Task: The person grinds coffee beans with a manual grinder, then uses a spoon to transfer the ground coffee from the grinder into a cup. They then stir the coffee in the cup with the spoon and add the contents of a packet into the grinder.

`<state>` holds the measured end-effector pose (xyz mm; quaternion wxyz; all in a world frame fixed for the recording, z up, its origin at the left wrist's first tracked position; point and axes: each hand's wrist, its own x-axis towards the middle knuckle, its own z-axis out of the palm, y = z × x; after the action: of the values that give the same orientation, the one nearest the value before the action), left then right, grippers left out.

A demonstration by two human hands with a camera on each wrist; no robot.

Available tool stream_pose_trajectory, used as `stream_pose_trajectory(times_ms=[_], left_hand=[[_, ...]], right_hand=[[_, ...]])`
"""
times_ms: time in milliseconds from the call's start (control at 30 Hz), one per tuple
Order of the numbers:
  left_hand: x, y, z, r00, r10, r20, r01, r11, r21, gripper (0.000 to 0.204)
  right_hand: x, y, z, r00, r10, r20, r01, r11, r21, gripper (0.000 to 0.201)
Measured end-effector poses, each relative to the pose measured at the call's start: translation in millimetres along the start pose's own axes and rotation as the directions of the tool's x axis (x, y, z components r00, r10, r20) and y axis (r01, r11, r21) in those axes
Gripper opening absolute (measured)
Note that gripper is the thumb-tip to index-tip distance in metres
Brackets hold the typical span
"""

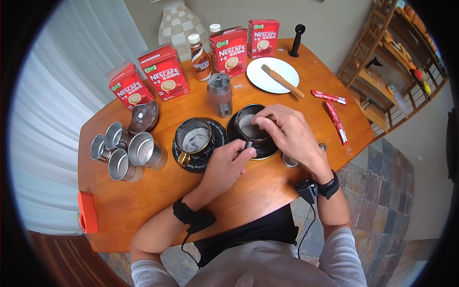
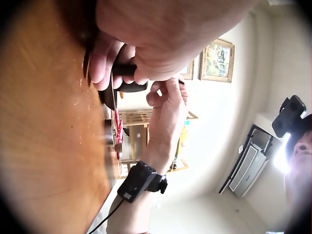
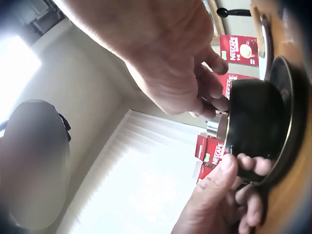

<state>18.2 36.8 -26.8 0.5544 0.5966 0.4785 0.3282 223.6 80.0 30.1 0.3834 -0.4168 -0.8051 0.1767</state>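
Note:
A black cup [image 3: 256, 117] with a thin gold rim stands on a black saucer [image 3: 294, 105], greyish-white contents inside it. My left hand [image 1: 225, 165] pinches its dark handle [image 2: 126, 70] between thumb and fingers. Over the cup's mouth is my right hand [image 1: 290, 131], fingers bent down at the opening; I cannot tell whether they hold anything, since the fingertips are largely hidden. To the left sits a second black cup [image 1: 180, 136] with a gold handle, pale powdery contents showing, on a saucer [image 1: 217, 138] with white lettering.
Several metal cups [image 1: 145, 149] and a dark glossy bowl [image 1: 143, 117] stand at left. Behind the cups are a grey tumbler [image 1: 220, 95], red Nescafe boxes [image 1: 165, 71] and a bottle [image 1: 201, 64]. A brush [image 1: 282, 81] lies on a white plate [image 1: 260, 82]; red sachets [image 1: 336, 122] lie right.

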Motion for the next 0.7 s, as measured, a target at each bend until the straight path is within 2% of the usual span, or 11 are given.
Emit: stream_pose_trajectory(times_ms=[33,67,167,233,367,400,500,600,700], left_hand=[[-1,0,0,1.000,0.020,-0.014,-0.020,1.000,0.021,0.024],[-1,0,0,0.999,0.042,-0.015,-0.042,0.998,0.041,0.024],[-1,1,2,0.999,0.042,-0.013,-0.042,0.999,0.023,0.024],[0,5,2,0.999,-0.009,-0.036,0.010,1.000,0.006,0.024],[-2,8,2,0.999,-0.001,-0.051,0.002,1.000,0.007,0.025],[-1,7,1,0.999,-0.006,-0.048,0.006,1.000,0.000,0.025],[-1,11,-1,0.998,-0.021,-0.055,0.019,0.999,-0.032,0.024],[-1,12,-2,0.997,-0.041,-0.061,0.040,0.999,-0.026,0.023],[-3,12,-4,0.998,-0.031,-0.060,0.030,1.000,-0.008,0.023]], right_hand=[[-2,-2,-1,0.999,0.019,0.037,-0.021,0.998,0.052,0.017],[0,-2,0,0.999,-0.029,-0.036,0.030,0.999,0.016,0.019],[12,7,2,0.985,-0.146,-0.095,0.136,0.985,-0.102,0.019],[21,6,-5,0.987,-0.142,0.073,0.149,0.983,-0.103,0.021],[43,5,-16,0.981,0.022,0.191,-0.018,1.000,-0.026,0.026],[48,12,-14,0.985,0.009,0.171,0.004,0.997,-0.078,0.029],[51,18,-15,0.968,-0.006,0.252,0.027,0.996,-0.080,0.029],[47,17,-17,0.955,-0.011,0.296,-0.012,0.997,0.077,0.026],[44,33,1,0.986,-0.153,0.072,0.152,0.988,0.008,0.023]])
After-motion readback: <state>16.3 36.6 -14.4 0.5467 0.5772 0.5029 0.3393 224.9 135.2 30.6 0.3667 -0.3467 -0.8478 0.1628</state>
